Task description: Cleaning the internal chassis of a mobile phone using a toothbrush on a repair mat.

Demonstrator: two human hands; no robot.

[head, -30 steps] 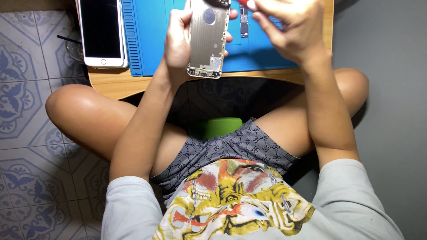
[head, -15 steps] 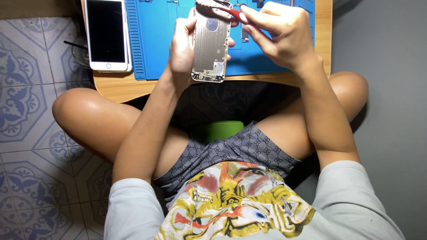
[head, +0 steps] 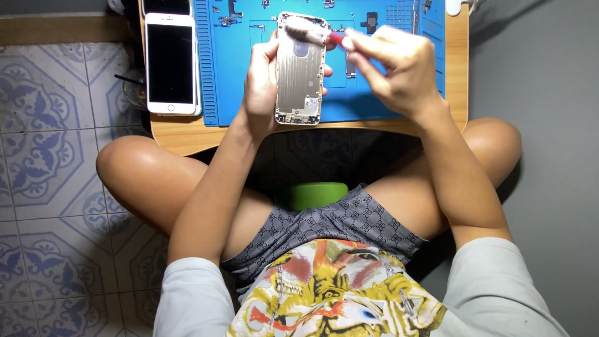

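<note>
Phone housing (head: 301, 68) in left hand (head: 259, 87), brush (head: 312, 32) above.

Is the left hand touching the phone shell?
Touching. The head view shows the left hand wrapped around the phone shell, its fingers curling over the far edge, lifting it above the blue mat.

Bare silver phone housing (head: 301, 68), emptied and open side up, held upright above the blue mat, gripped along its left edge. Red-handled brush (head: 318, 32) tilted across its top end, bristles blurred, touching the housing.
</note>
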